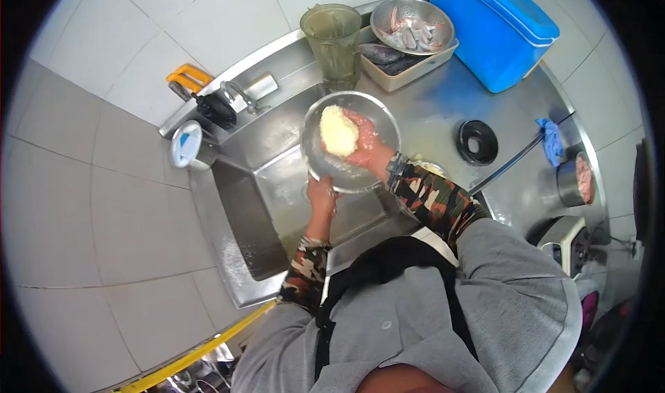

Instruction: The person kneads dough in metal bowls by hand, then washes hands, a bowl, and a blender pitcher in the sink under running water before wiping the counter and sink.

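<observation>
A round metal bowl (350,175) is held over the sink (284,206). My left hand (322,195) grips its near rim from below, fingers closed on it. Inside the bowl, my right hand (367,142) has its fingers curled round a pale yellow, crumbly mass (338,131), which sits towards the bowl's left side. Small bits of the same stuff cling to the right hand. Part of another dish with pale food (429,166) shows behind my right forearm, which hides most of it.
Behind the sink stand a greenish clear jug (332,43), a tray (398,81) with a colander (415,5) on it, and a blue cooler (478,40). A faucet (242,96) and metal canister (201,150) are left; a black ring (477,142) and metal pot (571,182) are right.
</observation>
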### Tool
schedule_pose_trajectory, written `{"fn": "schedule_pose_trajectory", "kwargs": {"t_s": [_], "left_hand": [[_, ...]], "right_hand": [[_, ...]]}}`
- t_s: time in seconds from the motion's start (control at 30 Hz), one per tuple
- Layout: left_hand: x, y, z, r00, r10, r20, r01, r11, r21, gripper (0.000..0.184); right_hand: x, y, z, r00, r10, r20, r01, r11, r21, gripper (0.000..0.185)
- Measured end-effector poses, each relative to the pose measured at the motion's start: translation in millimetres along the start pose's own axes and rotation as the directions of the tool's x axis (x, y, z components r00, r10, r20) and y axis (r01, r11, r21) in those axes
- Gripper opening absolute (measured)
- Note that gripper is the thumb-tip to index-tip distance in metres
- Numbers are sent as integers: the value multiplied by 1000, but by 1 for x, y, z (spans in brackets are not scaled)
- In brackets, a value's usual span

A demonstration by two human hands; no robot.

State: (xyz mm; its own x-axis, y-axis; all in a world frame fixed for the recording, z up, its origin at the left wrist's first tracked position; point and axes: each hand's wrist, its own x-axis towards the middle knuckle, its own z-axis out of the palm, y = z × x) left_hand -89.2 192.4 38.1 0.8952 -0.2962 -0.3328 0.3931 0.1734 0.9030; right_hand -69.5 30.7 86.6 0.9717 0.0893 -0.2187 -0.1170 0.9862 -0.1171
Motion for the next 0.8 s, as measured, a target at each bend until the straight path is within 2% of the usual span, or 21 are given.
{"fn": "schedule_pose_trajectory", "kwargs": {"t_s": [0.03, 0.07, 0.13, 0.27, 0.37, 0.43, 0.47, 0.5, 0.57, 0.6, 0.63, 0.67, 0.7, 0.73, 0.77, 0.8], "left_hand": [[7, 5, 11, 998, -31, 45, 27, 996, 87, 50], [12, 9, 22, 998, -39, 41, 37, 998, 56, 50], [27, 17, 42, 973, -204, 107, 199, 978, 56, 48], [62, 0, 51, 964, -226, 141, 214, 972, 95, 45], [79, -7, 54, 968, -231, 102, 212, 963, 167, 44], [84, -8, 53, 949, -255, 188, 228, 961, 156, 60], [93, -19, 53, 951, -250, 182, 226, 963, 143, 60], [100, -28, 56, 1000, 20, -9, -16, 927, 374, 69], [103, -35, 64, 935, 328, -133, -184, 773, 607, 78], [75, -3, 76, 932, 348, -107, -285, 881, 378, 81], [54, 26, 85, 923, 375, -91, -364, 924, 121, 84], [47, 48, 89, 921, 374, -112, -362, 925, 114, 84], [45, 67, 90, 994, -105, 34, 110, 972, -209, 73], [45, 81, 86, 822, -479, 309, 570, 707, -419, 63], [44, 90, 79, 833, -471, 289, 553, 701, -451, 63], [43, 97, 70, 835, -356, 420, 544, 652, -528, 56]], "right_hand": [[-8, -14, -3, 1000, 7, -18, -8, 1000, -23, 35], [-12, -31, -5, 999, -33, -39, 29, 995, -97, 36], [-23, -64, -3, 992, -95, -83, 77, 977, -198, 35], [-32, -111, -6, 983, -160, -86, 132, 955, -267, 32], [-30, -126, -14, 979, -192, -63, 167, 944, -286, 33], [-34, -130, -16, 974, -222, -51, 198, 936, -290, 33], [-35, -128, -15, 966, -254, -38, 233, 929, -287, 33], [-34, -127, -13, 969, -244, -37, 222, 929, -297, 33], [-33, -124, -8, 972, -229, -47, 207, 937, -282, 33], [-34, -112, 4, 953, -292, -79, 244, 896, -372, 35], [-26, -103, 10, 956, -282, -77, 233, 894, -383, 35], [-18, -92, 14, 961, -273, -49, 230, 885, -405, 38], [-12, -78, 17, 967, -254, -24, 220, 878, -426, 40], [-20, -57, 39, 980, -199, -29, 161, 863, -479, 36], [-15, -43, 40, 986, -163, -31, 127, 863, -489, 36], [-8, -30, 41, 956, -284, 73, 223, 540, -811, 31]]}}
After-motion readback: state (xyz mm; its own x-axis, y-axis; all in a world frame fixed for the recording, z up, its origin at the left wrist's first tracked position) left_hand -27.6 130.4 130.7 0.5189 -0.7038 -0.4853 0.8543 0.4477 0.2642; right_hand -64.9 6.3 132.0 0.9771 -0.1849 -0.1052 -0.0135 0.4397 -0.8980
